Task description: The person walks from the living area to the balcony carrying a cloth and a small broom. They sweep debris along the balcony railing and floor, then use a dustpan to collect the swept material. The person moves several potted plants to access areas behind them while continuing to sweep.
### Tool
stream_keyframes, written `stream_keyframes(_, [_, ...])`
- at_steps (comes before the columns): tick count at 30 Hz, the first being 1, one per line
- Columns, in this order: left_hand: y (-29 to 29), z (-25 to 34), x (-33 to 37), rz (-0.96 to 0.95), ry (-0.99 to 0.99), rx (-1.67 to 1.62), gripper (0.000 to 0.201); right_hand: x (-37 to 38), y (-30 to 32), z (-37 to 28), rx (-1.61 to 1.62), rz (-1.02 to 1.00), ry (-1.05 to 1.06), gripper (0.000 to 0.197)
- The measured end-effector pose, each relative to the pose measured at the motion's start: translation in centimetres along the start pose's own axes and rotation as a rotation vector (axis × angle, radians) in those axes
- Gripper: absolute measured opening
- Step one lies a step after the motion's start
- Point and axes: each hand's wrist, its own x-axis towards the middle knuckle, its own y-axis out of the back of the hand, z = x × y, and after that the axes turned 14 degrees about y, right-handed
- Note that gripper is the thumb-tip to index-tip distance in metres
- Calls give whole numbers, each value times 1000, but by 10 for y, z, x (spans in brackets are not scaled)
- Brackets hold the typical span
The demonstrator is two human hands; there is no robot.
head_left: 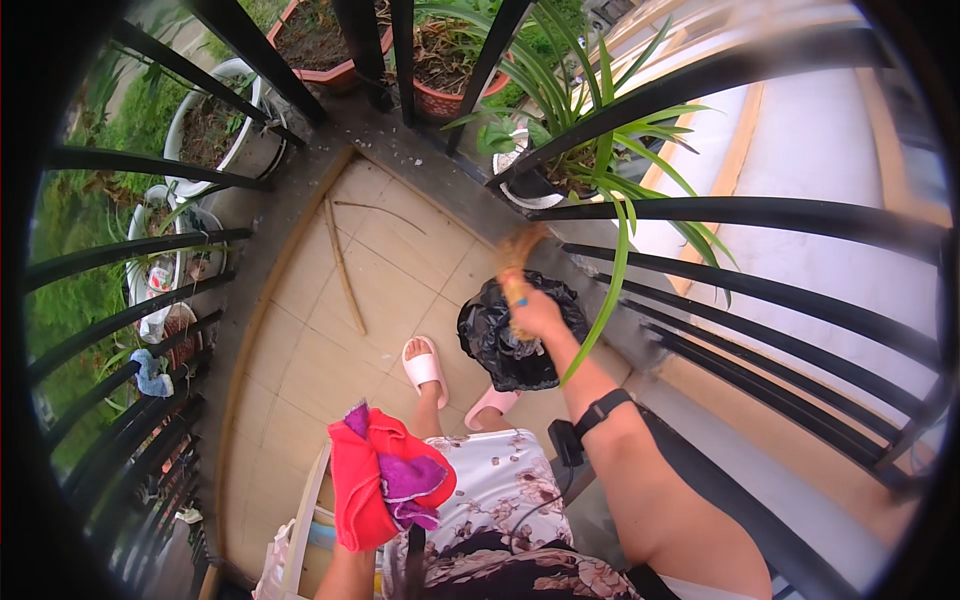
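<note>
The right hand (535,312) has its grip closed round the handle of a small straw broom (518,262), bristles pointing up, just above a black plastic bag (505,345) beside the railing (760,215). The broom looks light and stiff in the handle, best held low on the shaft; the bag looks thin, limp and slippery — likely to sag unless taken by its gathered mouth. The left hand is hidden under a bundle of red and purple cloths (385,485) — soft, light, its grip apparently wrapped around them. A long-leaved potted plant (585,150) droops through the railing over the bag, and a stick (343,268) lies on the floor tiles away from it.
</note>
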Motion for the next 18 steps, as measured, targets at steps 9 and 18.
stream_keyframes(9, [6,2,1,18,-36,11,41,-41,-59,13,490,383,-121,50])
stream_keyframes(18, [23,5,1,56,-71,27,42,21,-124,-59,451,216,45,55])
